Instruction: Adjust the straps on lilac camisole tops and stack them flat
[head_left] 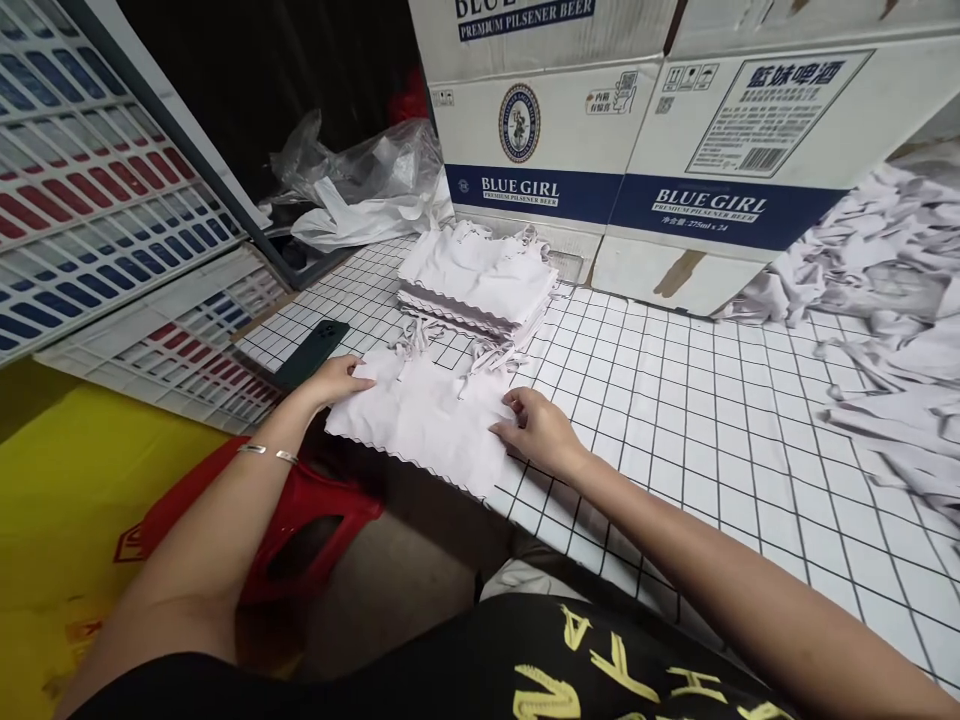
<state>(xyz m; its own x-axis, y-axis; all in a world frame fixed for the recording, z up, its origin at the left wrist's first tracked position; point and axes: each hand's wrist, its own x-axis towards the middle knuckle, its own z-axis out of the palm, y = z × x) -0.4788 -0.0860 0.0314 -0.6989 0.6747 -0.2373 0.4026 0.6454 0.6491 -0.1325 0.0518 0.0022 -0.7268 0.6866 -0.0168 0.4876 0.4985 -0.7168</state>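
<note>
A pale pinkish-white fabric piece (420, 410) with a scalloped front edge lies spread at the table's near edge, its front hanging slightly over. My left hand (337, 382) pinches its left side between thumb and fingers. At the opposite side, my right hand (538, 428) grips the fabric's right edge with curled fingers. Thin straps bunch up at the back of the piece. Just behind it sits a stack of similar fabric pieces (476, 275), several layers thick with wavy edges. A dark green phone (313, 352) lies beside my left hand.
White beer cartons (555, 140) stand behind the stack. Loose pale fabric strips (885, 270) heap up at the right of the grid-patterned table (675, 400). Clear plastic bags (367, 165) lie at the back left. Slatted plastic crates (97, 190) and a red stool (322, 530) are on the left.
</note>
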